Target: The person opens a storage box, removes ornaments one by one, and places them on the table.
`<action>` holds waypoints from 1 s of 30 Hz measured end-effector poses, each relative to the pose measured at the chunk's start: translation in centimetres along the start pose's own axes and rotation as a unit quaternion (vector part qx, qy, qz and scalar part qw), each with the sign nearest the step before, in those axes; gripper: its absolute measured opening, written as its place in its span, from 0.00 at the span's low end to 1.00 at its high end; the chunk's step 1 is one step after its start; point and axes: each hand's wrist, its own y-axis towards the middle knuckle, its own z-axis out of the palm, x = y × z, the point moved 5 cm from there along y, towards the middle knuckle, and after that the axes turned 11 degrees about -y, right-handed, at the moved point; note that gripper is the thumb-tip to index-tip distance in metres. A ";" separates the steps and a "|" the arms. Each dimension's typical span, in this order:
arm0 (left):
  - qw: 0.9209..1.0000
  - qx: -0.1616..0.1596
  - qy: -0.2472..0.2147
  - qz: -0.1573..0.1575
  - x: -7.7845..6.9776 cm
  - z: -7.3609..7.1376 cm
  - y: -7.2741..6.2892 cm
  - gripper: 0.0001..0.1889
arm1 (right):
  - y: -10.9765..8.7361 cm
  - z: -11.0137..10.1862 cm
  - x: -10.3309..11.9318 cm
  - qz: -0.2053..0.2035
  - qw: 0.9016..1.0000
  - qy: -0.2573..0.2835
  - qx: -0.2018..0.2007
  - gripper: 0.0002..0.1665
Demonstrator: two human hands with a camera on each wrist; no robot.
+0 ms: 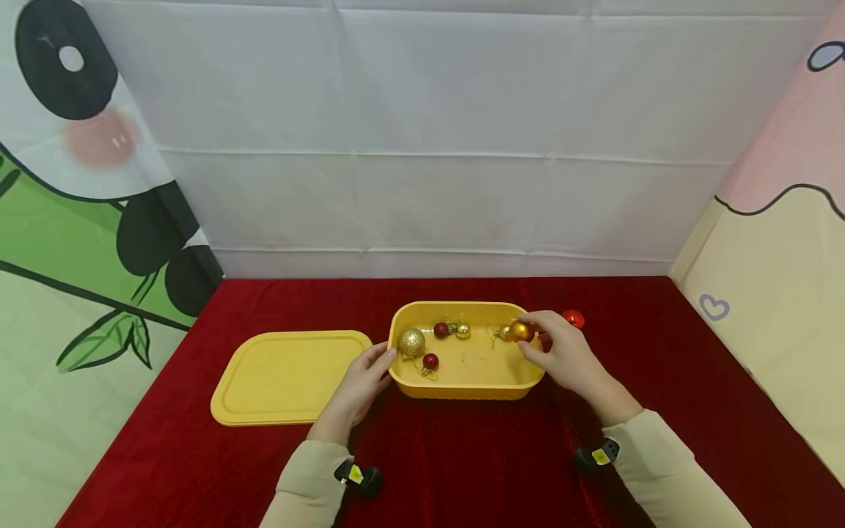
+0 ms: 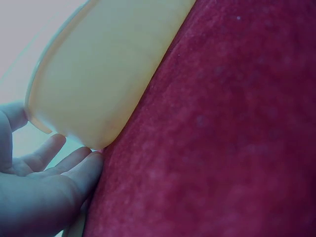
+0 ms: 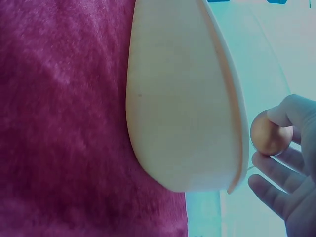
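Gold ball [image 1: 521,331] pinched at the right end of the yellow box [image 1: 462,393]!
Head view: the right hand [image 1: 569,355] has it between thumb and fingers, while the left hand [image 1: 360,383] grips the box's left end, near the yellow lid [image 1: 284,378]; a glittery ball [image 1: 411,342] sits inside. Left wrist: thumb at the rim, fingertips lower down. Right wrist: there's that gold ball, held just beside the rim.

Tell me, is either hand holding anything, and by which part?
The right hand pinches the orange-gold ball by its round sides; the left hand grips the yellow box by its left end.
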 end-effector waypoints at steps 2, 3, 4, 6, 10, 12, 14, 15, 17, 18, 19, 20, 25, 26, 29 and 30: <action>1.000 0.001 0.000 0.001 0.1 0.0 0.0 0.28 | -0.3 -0.2 -0.3 -0.001 1.000 0.008 -0.008 0.22; 1.000 0.001 0.000 0.001 0.1 0.0 0.0 0.28 | -0.4 -0.2 -0.5 0.000 1.000 0.011 -0.011 0.22; 1.000 0.001 0.000 0.002 0.1 0.0 0.1 0.28 | -0.5 -0.3 -0.7 -0.001 1.000 0.014 -0.017 0.23; 1.000 0.002 -0.001 0.002 0.1 0.0 0.1 0.28 | -0.8 -0.5 -1.0 -0.001 1.000 0.015 -0.028 0.23; 1.000 0.002 -0.002 0.002 0.2 0.0 0.2 0.28 | -1.4 -0.9 -1.6 -0.005 0.998 0.010 -0.055 0.24; 1.000 0.003 -0.002 0.002 0.2 0.0 0.2 0.28 | -1.6 -1.1 -1.9 -0.006 0.998 0.012 -0.065 0.24; 1.000 0.002 -0.003 0.001 0.2 -0.1 0.2 0.27 | -1.9 -1.2 -2.2 -0.003 0.997 0.011 -0.072 0.24; 1.000 0.002 -0.003 0.001 0.2 -0.1 0.2 0.27 | -2.0 -1.3 -2.4 -0.001 0.997 0.012 -0.075 0.24; 1.000 0.003 -0.004 0.001 0.3 -0.1 0.3 0.27 | -2.3 -1.4 -2.8 0.006 0.997 0.009 -0.080 0.25; 1.000 0.003 -0.005 0.000 0.3 -0.1 0.3 0.27 | -2.4 -1.5 -3.0 0.011 0.997 0.003 -0.082 0.25; 1.000 0.002 -0.006 0.000 0.4 -0.1 0.4 0.27 | -2.5 -1.6 -3.3 0.015 0.996 -0.001 -0.084 0.25; 1.000 0.002 -0.007 0.001 0.4 -0.1 0.4 0.27 | -2.6 -1.6 -3.5 0.020 0.996 -0.004 -0.085 0.24; 1.000 0.002 -0.007 0.000 0.5 -0.2 0.6 0.28 | -3.2 -1.7 -4.8 0.050 0.996 -0.011 -0.076 0.24; 1.000 0.001 -0.006 -0.001 0.6 -0.2 0.6 0.28 | -3.4 -1.7 -5.0 0.056 0.996 -0.010 -0.073 0.24; 1.000 0.001 -0.005 -0.003 0.6 -0.2 0.7 0.28 | -3.8 -1.7 -5.6 0.073 0.995 -0.007 -0.064 0.23; 1.000 0.002 -0.005 -0.003 0.6 -0.2 0.7 0.28 | -3.9 -1.7 -5.9 0.078 0.995 -0.006 -0.061 0.23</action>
